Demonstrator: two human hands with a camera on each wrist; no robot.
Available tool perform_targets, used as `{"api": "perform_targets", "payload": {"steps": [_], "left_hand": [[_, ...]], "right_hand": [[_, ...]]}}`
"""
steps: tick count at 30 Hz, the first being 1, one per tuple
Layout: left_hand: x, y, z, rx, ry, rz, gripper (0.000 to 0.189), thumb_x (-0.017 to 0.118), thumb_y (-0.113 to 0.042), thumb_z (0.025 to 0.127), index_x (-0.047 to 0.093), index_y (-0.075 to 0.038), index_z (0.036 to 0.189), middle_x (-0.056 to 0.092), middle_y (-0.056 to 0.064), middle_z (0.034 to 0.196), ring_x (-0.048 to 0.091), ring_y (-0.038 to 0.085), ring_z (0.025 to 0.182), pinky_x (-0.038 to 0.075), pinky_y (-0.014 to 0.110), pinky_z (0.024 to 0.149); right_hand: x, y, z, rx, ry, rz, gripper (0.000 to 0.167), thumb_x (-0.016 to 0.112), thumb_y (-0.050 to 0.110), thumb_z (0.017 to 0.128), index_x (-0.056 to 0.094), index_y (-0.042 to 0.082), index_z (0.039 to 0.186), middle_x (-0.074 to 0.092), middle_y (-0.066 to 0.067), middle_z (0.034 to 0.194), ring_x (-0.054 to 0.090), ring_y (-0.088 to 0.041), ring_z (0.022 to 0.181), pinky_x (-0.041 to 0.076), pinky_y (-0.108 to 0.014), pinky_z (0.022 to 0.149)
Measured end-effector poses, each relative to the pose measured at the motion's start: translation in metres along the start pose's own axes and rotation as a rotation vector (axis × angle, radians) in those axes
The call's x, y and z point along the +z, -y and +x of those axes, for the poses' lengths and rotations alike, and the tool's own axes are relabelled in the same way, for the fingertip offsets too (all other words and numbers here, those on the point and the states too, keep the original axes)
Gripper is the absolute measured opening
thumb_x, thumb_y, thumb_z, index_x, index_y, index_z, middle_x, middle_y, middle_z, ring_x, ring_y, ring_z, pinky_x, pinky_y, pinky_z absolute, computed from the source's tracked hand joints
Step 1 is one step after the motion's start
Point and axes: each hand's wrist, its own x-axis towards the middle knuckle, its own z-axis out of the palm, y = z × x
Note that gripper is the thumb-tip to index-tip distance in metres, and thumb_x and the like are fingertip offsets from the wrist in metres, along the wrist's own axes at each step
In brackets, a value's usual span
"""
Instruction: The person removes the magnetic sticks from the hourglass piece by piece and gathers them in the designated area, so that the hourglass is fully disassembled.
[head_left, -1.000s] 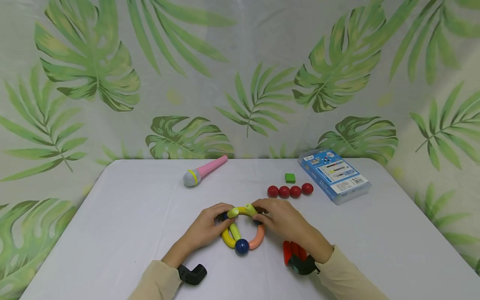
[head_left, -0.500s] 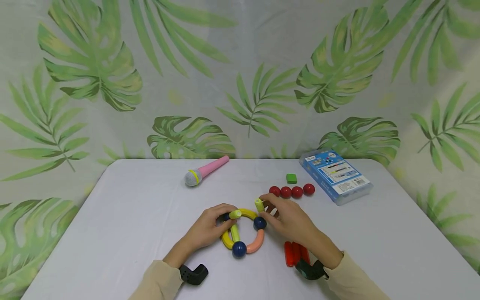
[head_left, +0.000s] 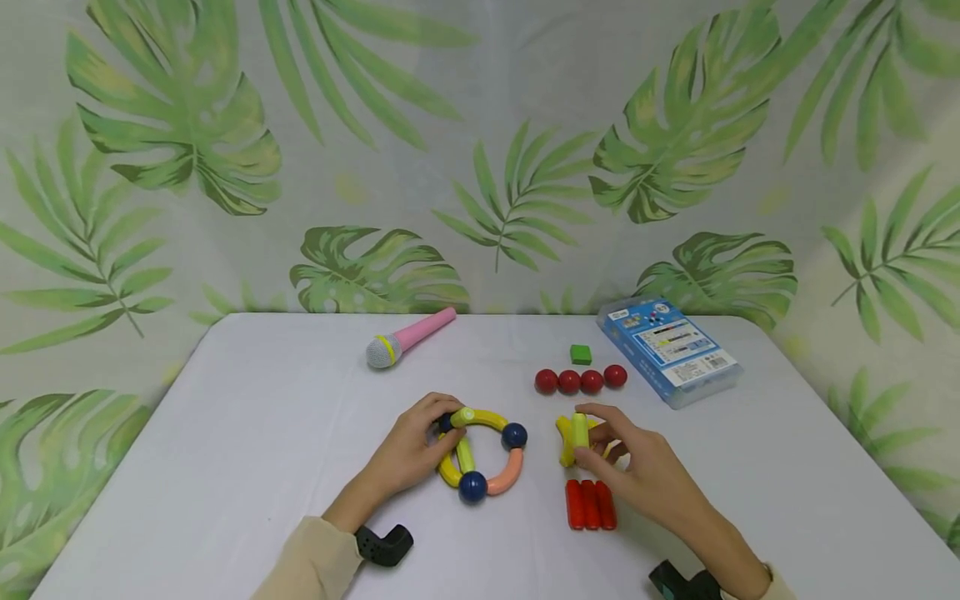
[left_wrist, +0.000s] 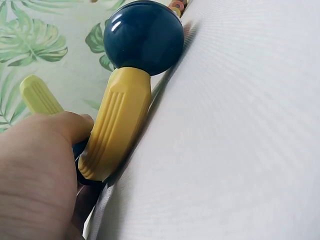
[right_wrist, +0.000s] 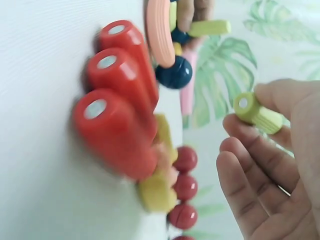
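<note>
My left hand [head_left: 416, 437] grips a dark blue ball [head_left: 446, 422] at the left of a ring of magnetic pieces. Yellow curved rods [head_left: 487, 418], a salmon curved rod [head_left: 506, 472] and more blue balls [head_left: 472, 486] form the ring. A yellow-green rod [head_left: 465, 454] crosses inside it, and another rod [left_wrist: 40, 95] sticks up from the gripped ball. To the right, my right hand [head_left: 637, 454] pinches a loose yellow-green rod [right_wrist: 260, 114] between thumb and index finger, the other fingers loosely bent. Behind this rod lie yellow curved pieces [head_left: 564, 440], partly covered by the hand.
Red rods [head_left: 591, 504] lie side by side near the right hand. Farther back are a row of red balls [head_left: 569, 382], a green block [head_left: 581, 355] and a blue box [head_left: 671, 354]. A pink toy microphone [head_left: 408, 337] lies at the back left.
My right hand has lifted a yellow-green rod off the ring's right blue ball and carried it right, beside the yellow curved pieces. My left hand keeps its grip on the ring.
</note>
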Motion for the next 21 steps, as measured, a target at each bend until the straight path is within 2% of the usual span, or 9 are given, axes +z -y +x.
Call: {"api": "perform_targets", "payload": {"steps": [4,10,15,21], "left_hand": [[0.001,0.002,0.0,0.009,-0.016,0.002,0.02,0.073,-0.012,0.097,0.069,-0.009,0.117,0.067,0.0,0.119,0.063,0.012,0.111,0.054,0.035,0.103],[-0.001,0.002,-0.003,0.004,-0.029,-0.005,0.02,0.073,-0.011,0.097,0.069,-0.009,0.116,0.067,0.0,0.118,0.063,0.012,0.109,0.055,0.034,0.101],[0.0,0.002,-0.003,-0.002,-0.021,-0.009,0.021,0.073,-0.011,0.097,0.069,-0.009,0.117,0.067,0.0,0.118,0.063,0.013,0.11,0.055,0.034,0.101],[0.001,0.002,0.0,0.005,-0.027,-0.008,0.021,0.074,-0.011,0.096,0.069,-0.009,0.117,0.067,0.0,0.118,0.064,0.013,0.111,0.055,0.034,0.101]], "right_hand": [[-0.005,-0.012,-0.015,0.066,0.033,0.034,0.053,0.084,0.021,0.088,0.058,0.015,0.134,0.066,0.014,0.088,0.061,-0.002,0.079,0.059,-0.022,0.072],[-0.02,-0.03,-0.029,0.151,0.173,0.067,0.05,0.082,0.029,0.09,0.06,0.015,0.133,0.068,0.014,0.09,0.062,-0.002,0.08,0.058,-0.02,0.073],[-0.027,-0.044,-0.036,0.162,0.271,0.079,0.048,0.082,0.031,0.09,0.062,0.013,0.13,0.065,0.013,0.085,0.058,-0.002,0.073,0.055,-0.019,0.068],[-0.027,-0.053,-0.037,0.147,0.39,0.125,0.048,0.08,0.036,0.091,0.063,0.011,0.128,0.063,0.012,0.081,0.056,-0.004,0.069,0.051,-0.019,0.061]]}}
